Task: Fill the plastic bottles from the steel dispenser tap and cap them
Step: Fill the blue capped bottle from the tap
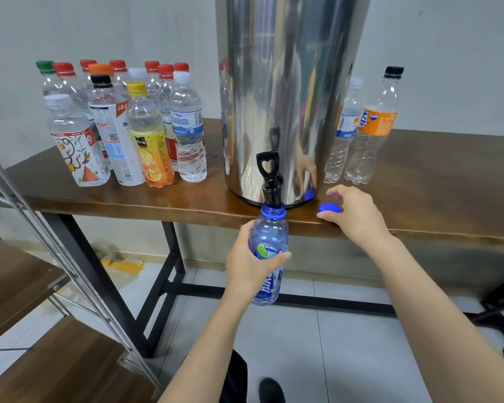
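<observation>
Left grip [250,266] is wrapped tight around the middle of the blue bottle [269,237], with the thumb lying across the front label. The arm comes up from 6 o'clock. It holds the bottle upright below the table [434,184] edge. The bottle's open mouth sits right under the black tap [269,181] of the steel dispenser [274,97].

Right grip [355,216] reaches in from 5 o'clock, palm down. Its thumb and fingers curve around the blue cap [329,207], which lies on the table edge at 3 o'clock from the tap. It is hard to tell if the fingers pinch the cap or just sit around it.

The blue bottle's label shows "3D". At 2 o'clock from the tap stand a clear bottle [342,132] and an orange-label bottle [376,123] that says "FANTA" and has a black cap. At 10 o'clock stands a crowd of capped bottles [157,126]. One of them, the white-label bottle [114,132], has a square code on it.
</observation>
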